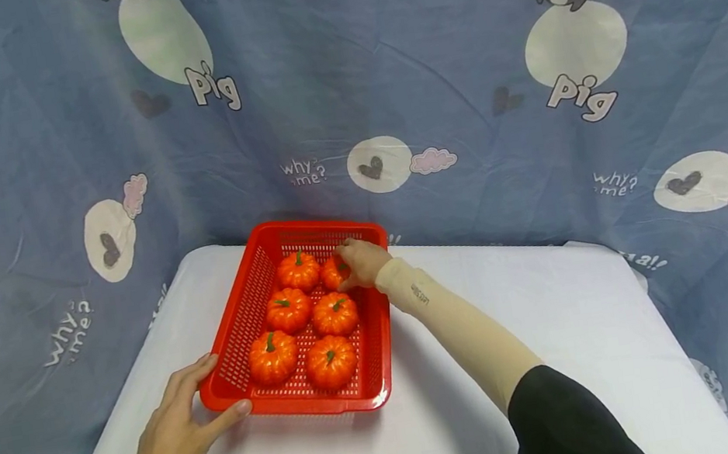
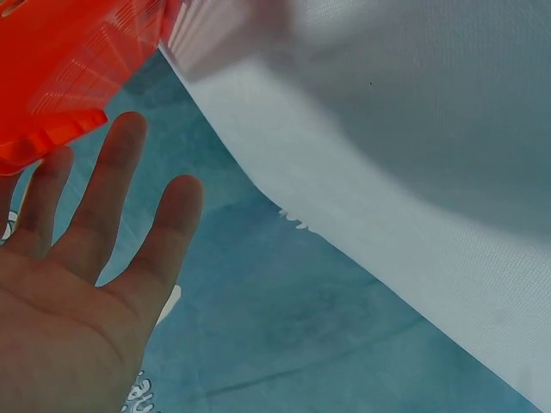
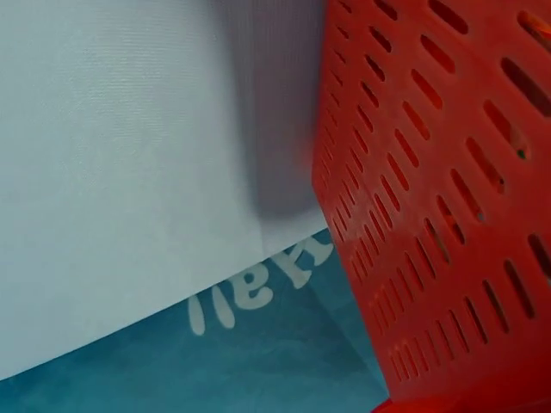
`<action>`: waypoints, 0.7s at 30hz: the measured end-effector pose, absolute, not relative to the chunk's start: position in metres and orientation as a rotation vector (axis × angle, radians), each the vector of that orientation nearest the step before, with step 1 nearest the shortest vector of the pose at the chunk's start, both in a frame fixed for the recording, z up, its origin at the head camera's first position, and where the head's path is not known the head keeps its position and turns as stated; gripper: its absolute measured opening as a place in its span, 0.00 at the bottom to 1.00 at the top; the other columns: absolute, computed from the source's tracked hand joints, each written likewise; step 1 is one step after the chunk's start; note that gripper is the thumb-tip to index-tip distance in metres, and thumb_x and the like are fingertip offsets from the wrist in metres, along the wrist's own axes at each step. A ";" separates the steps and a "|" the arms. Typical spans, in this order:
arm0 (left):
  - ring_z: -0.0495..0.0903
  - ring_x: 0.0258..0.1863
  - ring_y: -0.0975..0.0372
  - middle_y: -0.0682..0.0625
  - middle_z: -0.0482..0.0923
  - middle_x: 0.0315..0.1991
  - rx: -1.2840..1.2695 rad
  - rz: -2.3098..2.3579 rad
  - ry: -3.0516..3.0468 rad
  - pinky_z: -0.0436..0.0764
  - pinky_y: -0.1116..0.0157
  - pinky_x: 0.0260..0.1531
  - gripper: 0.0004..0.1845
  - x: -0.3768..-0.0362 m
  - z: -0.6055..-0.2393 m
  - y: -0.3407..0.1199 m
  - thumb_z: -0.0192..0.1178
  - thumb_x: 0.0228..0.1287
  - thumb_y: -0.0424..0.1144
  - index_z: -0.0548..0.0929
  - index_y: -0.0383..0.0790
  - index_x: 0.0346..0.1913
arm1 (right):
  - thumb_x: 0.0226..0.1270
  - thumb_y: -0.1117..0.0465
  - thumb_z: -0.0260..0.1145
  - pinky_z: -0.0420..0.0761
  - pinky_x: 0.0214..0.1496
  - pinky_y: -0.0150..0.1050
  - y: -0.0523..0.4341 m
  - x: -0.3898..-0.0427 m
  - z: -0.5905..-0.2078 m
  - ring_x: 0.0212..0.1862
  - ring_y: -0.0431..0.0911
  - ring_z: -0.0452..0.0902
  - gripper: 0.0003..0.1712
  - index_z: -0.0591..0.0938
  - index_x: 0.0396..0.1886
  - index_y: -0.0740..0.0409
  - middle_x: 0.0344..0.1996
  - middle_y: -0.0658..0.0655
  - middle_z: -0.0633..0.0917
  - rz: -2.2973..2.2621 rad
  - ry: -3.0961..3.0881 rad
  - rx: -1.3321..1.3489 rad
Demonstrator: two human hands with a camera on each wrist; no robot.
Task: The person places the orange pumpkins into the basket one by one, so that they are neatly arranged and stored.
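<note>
A red plastic basket (image 1: 374,343) with slotted walls stands on the white table and holds several small orange pumpkins (image 1: 288,310) with green stems. In its far right corner, my right hand (image 1: 364,261) reaches over the rim and grips one pumpkin (image 1: 334,272), partly hidden by the fingers. My left hand (image 1: 177,420) is at the near left corner of the basket, fingers along the left side and thumb by the front rim. The left wrist view shows those fingers (image 2: 103,198) mostly straight beside the basket (image 2: 60,77). Only the basket's outer wall (image 3: 448,189) fills the right wrist view; the hand is hidden there.
White cloth covers the table (image 1: 509,299), which extends to the right of the basket. Behind and beside it hangs a blue curtain (image 1: 454,72) printed with pigs and words. The basket's far side stands close to the table's back edge.
</note>
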State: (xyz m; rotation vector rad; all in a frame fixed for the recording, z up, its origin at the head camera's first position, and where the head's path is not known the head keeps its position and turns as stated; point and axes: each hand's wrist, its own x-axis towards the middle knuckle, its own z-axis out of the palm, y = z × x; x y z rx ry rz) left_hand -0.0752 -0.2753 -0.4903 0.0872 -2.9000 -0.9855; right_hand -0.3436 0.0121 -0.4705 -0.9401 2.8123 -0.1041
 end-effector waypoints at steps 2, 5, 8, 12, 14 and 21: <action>0.66 0.69 0.40 0.43 0.64 0.72 0.089 -0.991 -2.899 0.67 0.28 0.55 0.55 -0.075 -0.490 -0.276 0.69 0.51 0.71 0.64 0.47 0.78 | 0.57 0.41 0.78 0.72 0.70 0.40 0.012 -0.344 -0.471 0.64 0.51 0.75 0.46 0.74 0.71 0.57 0.63 0.60 0.78 -0.081 2.813 -0.944; 0.65 0.69 0.40 0.42 0.64 0.72 0.087 -0.995 -2.902 0.67 0.28 0.55 0.55 -0.076 -0.490 -0.276 0.69 0.51 0.71 0.63 0.47 0.78 | 0.57 0.40 0.78 0.73 0.68 0.40 0.011 -0.344 -0.472 0.64 0.51 0.76 0.47 0.74 0.71 0.56 0.62 0.60 0.78 -0.055 2.819 -0.944; 0.66 0.68 0.40 0.42 0.64 0.72 0.080 -0.987 -2.895 0.67 0.28 0.55 0.54 -0.076 -0.489 -0.276 0.70 0.51 0.70 0.64 0.47 0.77 | 0.57 0.39 0.77 0.74 0.68 0.41 0.012 -0.344 -0.472 0.63 0.51 0.76 0.47 0.74 0.71 0.55 0.63 0.59 0.78 -0.036 2.827 -0.942; 0.67 0.68 0.40 0.42 0.65 0.72 0.075 -0.980 -2.896 0.68 0.28 0.54 0.54 -0.076 -0.489 -0.276 0.69 0.52 0.70 0.64 0.48 0.77 | 0.57 0.38 0.77 0.75 0.67 0.42 0.014 -0.342 -0.472 0.63 0.50 0.76 0.47 0.74 0.71 0.54 0.63 0.58 0.78 -0.028 2.839 -0.949; 0.66 0.68 0.40 0.42 0.65 0.72 0.077 -0.984 -2.902 0.67 0.28 0.55 0.55 -0.076 -0.489 -0.276 0.69 0.51 0.71 0.63 0.48 0.78 | 0.57 0.38 0.77 0.75 0.67 0.42 0.015 -0.341 -0.471 0.63 0.50 0.76 0.47 0.74 0.71 0.54 0.62 0.58 0.78 -0.034 2.843 -0.959; 0.66 0.68 0.39 0.41 0.65 0.72 0.091 -0.990 -2.910 0.67 0.28 0.55 0.55 -0.075 -0.490 -0.276 0.67 0.51 0.73 0.64 0.46 0.77 | 0.58 0.40 0.77 0.72 0.70 0.43 0.016 -0.341 -0.469 0.66 0.53 0.73 0.47 0.72 0.72 0.55 0.67 0.62 0.74 -0.083 2.814 -0.959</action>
